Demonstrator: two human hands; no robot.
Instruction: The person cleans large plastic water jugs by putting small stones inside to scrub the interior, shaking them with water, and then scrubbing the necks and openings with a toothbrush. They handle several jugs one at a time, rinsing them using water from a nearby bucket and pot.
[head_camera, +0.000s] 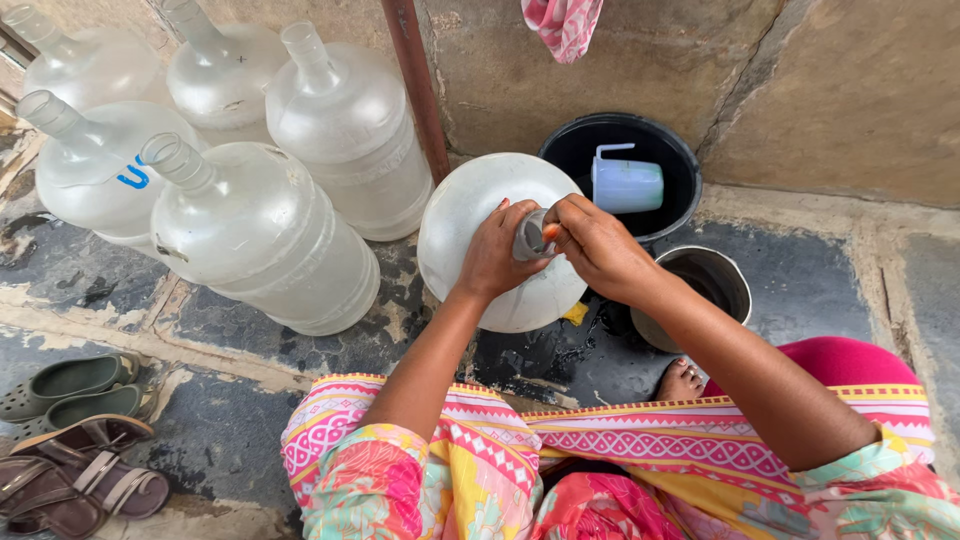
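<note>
Translucent jug (480, 225) neck sits clasped between left hand (492, 255) and right hand (598, 245) fingers (560, 212).

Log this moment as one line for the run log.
left hand: grips bottle neck | right hand: at neck mouth, holds small orange item | large water bottle: upright | black bucket: holds jug

A blue mark, perhaps a label, on a left clear jug (110, 170).

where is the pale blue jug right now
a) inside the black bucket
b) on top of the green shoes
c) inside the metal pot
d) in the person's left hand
a: the jug lies on its side within the rim of the black bucket, apart from both hands.
</note>
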